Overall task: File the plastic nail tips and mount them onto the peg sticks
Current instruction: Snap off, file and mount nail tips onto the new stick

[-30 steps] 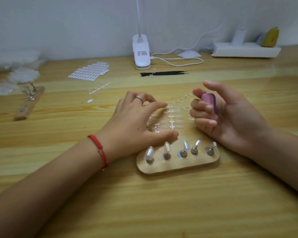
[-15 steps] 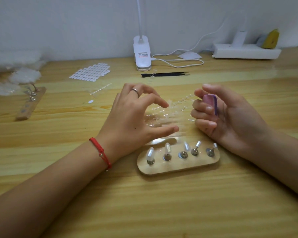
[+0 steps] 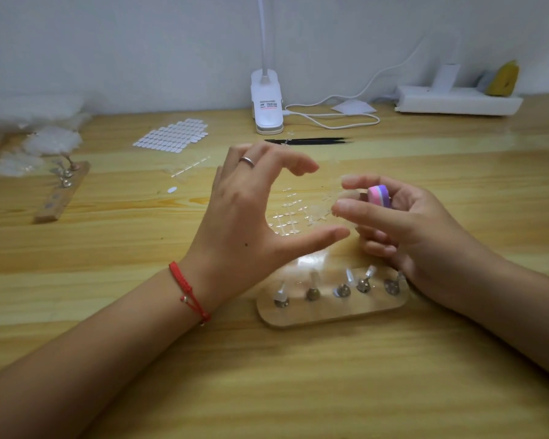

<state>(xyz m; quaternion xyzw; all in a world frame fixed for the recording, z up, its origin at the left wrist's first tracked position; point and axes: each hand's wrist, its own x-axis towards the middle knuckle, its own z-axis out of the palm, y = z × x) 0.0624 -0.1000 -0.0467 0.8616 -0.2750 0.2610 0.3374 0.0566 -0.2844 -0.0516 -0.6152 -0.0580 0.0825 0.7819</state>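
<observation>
Raised left hand (image 3: 244,217) spreads curved fingers, gripping nothing, beside the clear plastic nail-tip sheet (image 3: 287,218) between the hands. All five pegs on the near oval wooden peg holder (image 3: 330,310) seem tipped, with many tips unfiled on the sheet, so roughly partway. The right hand (image 3: 425,236) has fingers curled round a pink-and-purple file block (image 3: 379,194).

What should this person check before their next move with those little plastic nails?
1. File block gripped in the right hand: ok.
2. Left hand free, fingers spread, holding nothing: ok.
3. Strip of clear nail tips within reach between the hands: ok.
4. Free peg on the near wooden holder: all five seem to carry tips, not ok.
5. Loose tip pinched at the right fingertips: blurred, cannot tell.
</observation>
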